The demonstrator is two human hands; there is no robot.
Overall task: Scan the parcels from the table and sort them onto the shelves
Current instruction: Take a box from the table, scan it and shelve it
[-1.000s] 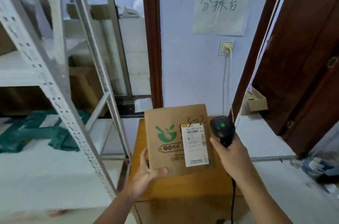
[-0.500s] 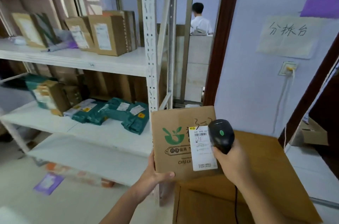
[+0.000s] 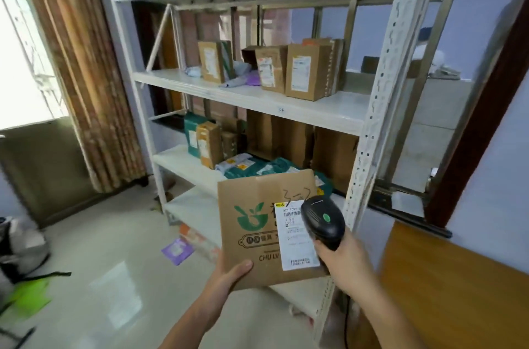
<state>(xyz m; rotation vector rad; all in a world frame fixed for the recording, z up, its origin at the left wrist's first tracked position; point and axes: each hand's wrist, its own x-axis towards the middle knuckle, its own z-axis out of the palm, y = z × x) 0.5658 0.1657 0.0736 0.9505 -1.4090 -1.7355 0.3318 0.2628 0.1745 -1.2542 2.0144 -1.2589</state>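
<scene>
My left hand (image 3: 229,272) grips the lower left edge of a flat brown cardboard parcel (image 3: 254,234) with a green logo and a white shipping label, thumb on its face. The parcel is held up in the air in front of the white metal shelves (image 3: 257,96). In my right hand (image 3: 342,262) I hold a black barcode scanner (image 3: 322,218), its head over the label's upper right corner. The wooden table (image 3: 458,277) is at the lower right.
Cardboard boxes stand on the middle shelf (image 3: 303,71). Green mailers and small boxes (image 3: 252,165) lie on the shelf below. A purple packet (image 3: 177,250) lies on the floor by the shelf foot. A brown curtain (image 3: 83,68) hangs at left; a dark door frame (image 3: 483,108) is at right.
My view has swung left from the table to the shelves. Both hands carried the parcel and scanner off the table; the parcel now hangs in front of the lower shelves.
</scene>
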